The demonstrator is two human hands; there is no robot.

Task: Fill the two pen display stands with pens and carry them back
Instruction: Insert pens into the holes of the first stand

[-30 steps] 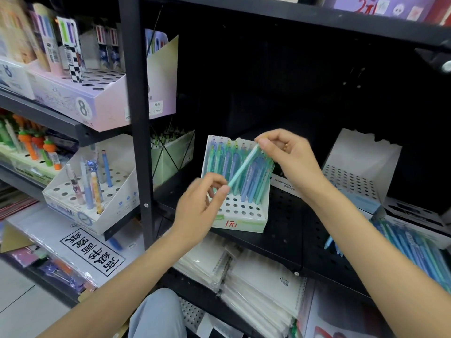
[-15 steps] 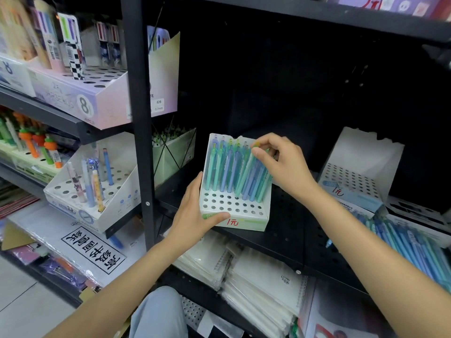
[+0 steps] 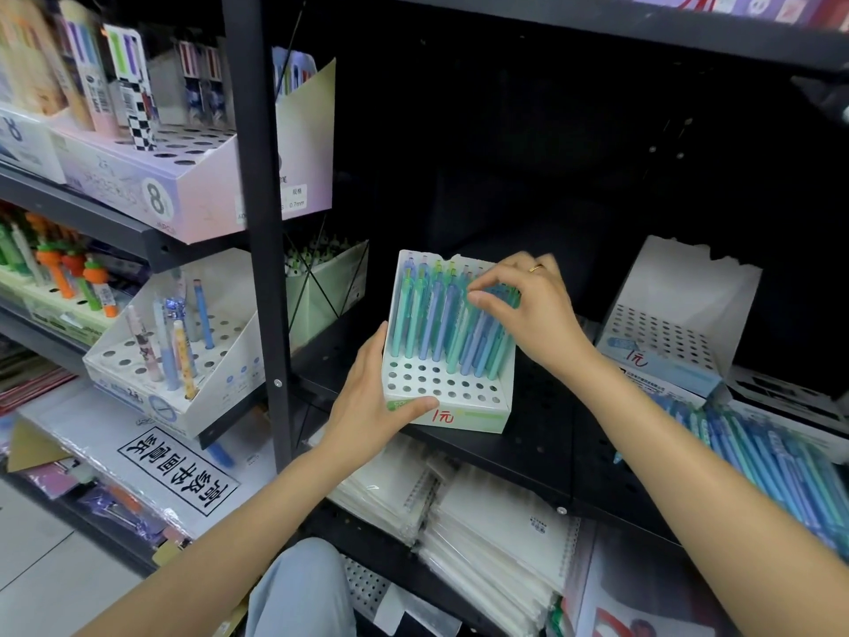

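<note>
A white pen display stand (image 3: 441, 389) marked "1元" sits on the black perforated shelf (image 3: 542, 434). Several green and blue pens (image 3: 436, 319) fill its back rows, while the front rows of holes are bare. My left hand (image 3: 370, 404) grips the stand's front left corner, thumb on the front face. My right hand (image 3: 528, 314) reaches over the right side, with thumb and fingertips pinching the top of a pen there. A second white stand (image 3: 666, 335), without pens, stands to the right. Loose blue and green pens (image 3: 762, 457) lie in a pile by my right forearm.
A black shelf post (image 3: 262, 268) rises just left of the stand. Left of it are other pen display boxes (image 3: 183, 351) on two shelves. Wrapped spiral notebooks (image 3: 482, 512) are stacked on the level below. The back of this shelf bay is dark.
My right hand brought a green pen down into the stand's right side and now sits on the pen tops. My left hand let go of the pen's tip and took the stand's corner.
</note>
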